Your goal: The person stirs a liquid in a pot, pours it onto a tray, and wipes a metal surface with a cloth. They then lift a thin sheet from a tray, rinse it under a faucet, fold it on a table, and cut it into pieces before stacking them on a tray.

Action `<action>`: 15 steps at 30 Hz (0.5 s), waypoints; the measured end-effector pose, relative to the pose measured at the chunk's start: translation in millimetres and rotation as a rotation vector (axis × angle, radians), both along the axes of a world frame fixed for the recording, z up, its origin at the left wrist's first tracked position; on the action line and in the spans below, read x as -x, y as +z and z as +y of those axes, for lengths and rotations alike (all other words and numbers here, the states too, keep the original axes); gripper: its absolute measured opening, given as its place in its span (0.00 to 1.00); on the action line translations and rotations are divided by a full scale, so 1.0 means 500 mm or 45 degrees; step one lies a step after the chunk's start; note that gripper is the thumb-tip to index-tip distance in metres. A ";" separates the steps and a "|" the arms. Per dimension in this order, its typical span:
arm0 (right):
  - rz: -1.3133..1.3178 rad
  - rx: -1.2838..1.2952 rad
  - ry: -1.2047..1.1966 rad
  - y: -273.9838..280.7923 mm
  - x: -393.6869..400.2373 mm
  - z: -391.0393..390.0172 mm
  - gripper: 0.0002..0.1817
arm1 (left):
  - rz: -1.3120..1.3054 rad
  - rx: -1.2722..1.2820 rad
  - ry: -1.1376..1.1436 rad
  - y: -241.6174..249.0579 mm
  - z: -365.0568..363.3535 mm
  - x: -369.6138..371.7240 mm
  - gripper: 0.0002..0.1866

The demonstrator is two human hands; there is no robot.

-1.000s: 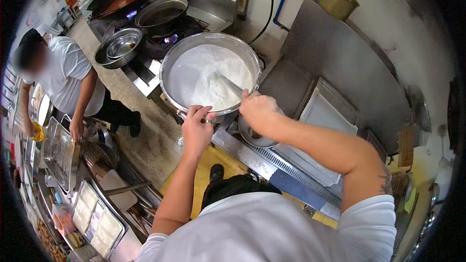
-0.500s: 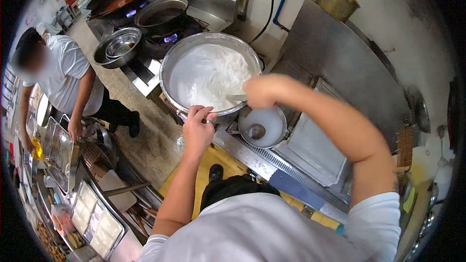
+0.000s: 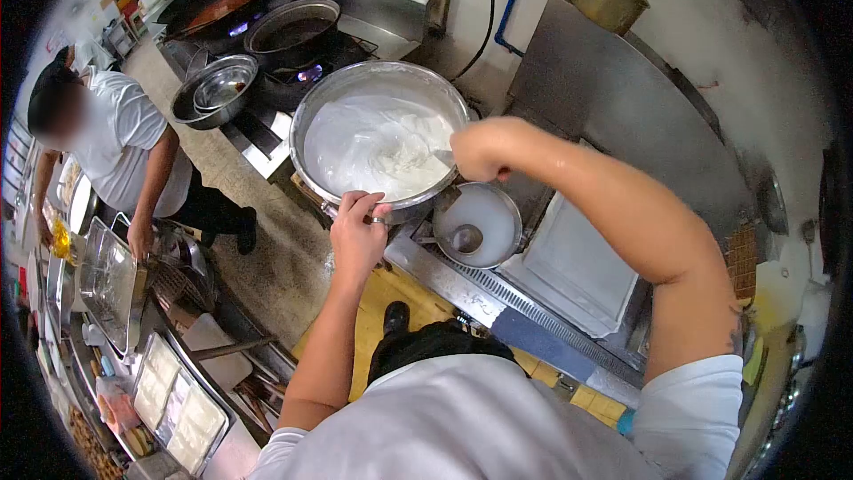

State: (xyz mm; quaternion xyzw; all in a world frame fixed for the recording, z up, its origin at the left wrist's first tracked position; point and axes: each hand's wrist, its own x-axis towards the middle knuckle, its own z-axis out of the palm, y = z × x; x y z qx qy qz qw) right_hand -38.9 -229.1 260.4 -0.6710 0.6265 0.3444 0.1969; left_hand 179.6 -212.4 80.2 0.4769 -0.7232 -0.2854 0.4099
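Note:
A wide metal pot (image 3: 297, 124) holds a thick white mixture (image 3: 351, 147), swirled and lumpy toward the right side. My left hand (image 3: 359, 229) is closed on the pot's near rim, thumb and fingers around its edge. Over the right rim, my right hand (image 3: 482, 149) grips a stirring tool (image 3: 442, 157). Only a short pale, flat part of that tool shows; its lower end is in the mixture, so its exact kind is hidden.
Beside the pot sits a smaller pan (image 3: 506, 227) of cloudy liquid with a ladle (image 3: 466, 239) in it. A white-covered tray (image 3: 577, 271) lies to the right. Lit burners heat a dark pot (image 3: 293, 28) and wok behind. A co-worker (image 3: 133, 142) handles a clear-looking tray (image 3: 111, 289) at left.
My right hand has shifted slightly up along the pot's right side with the stirring tool, and the swirls in the mixture differ. My left hand keeps its hold on the rim.

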 end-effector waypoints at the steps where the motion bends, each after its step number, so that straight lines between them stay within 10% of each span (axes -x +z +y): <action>1: 0.067 -0.168 0.037 0.006 -0.001 -0.028 0.10 | -0.009 0.003 0.000 -0.003 -0.002 0.000 0.09; 15: -1.137 0.186 -0.960 -0.156 0.044 0.075 0.19 | -0.087 0.035 0.026 -0.002 0.001 0.005 0.09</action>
